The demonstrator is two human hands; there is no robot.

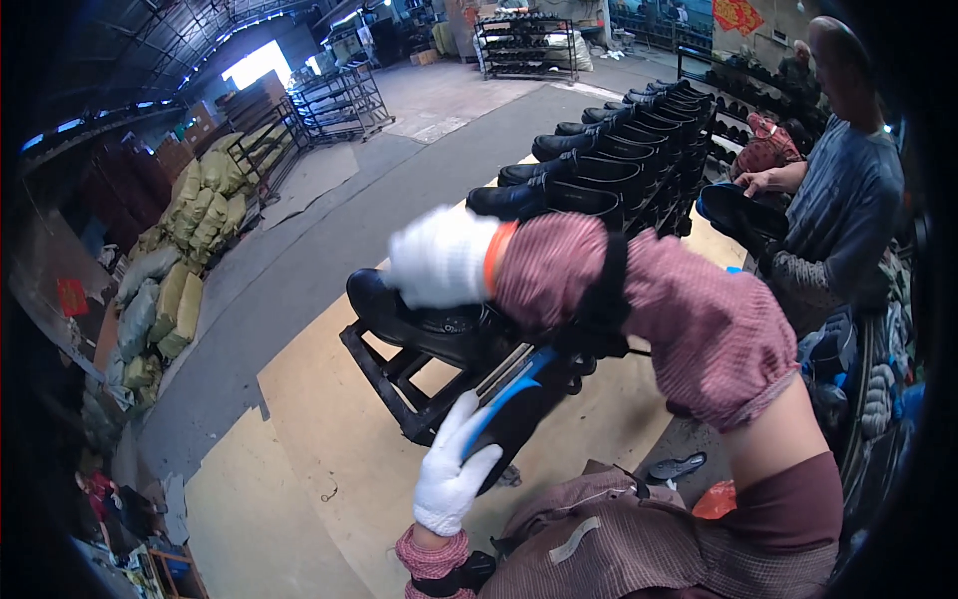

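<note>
My left hand point(454, 477), in a white knit glove, is closed on a long, black, sole-shaped piece point(521, 411) with a bright blue edge. Its thumb and fingers lie along the piece's near end. My right hand point(441, 258), gloved in white with an orange cuff, hovers over or touches a black shoe point(374, 304) at the near end of a dark metal rack point(384, 379). Motion smears its fingers, and the forearm hides part of the rack. Behind it, several black shoes point(574, 170) stand in a row on the rack.
To the right, a person point(848, 200) holds a similar black piece point(738, 215) with blue on it. Yellowish sacks point(200, 210) are piled at the left. Empty metal racks point(339, 105) and a shoe-filled rack point(524, 50) stand farther back. Pale boards point(299, 439) cover the floor nearby.
</note>
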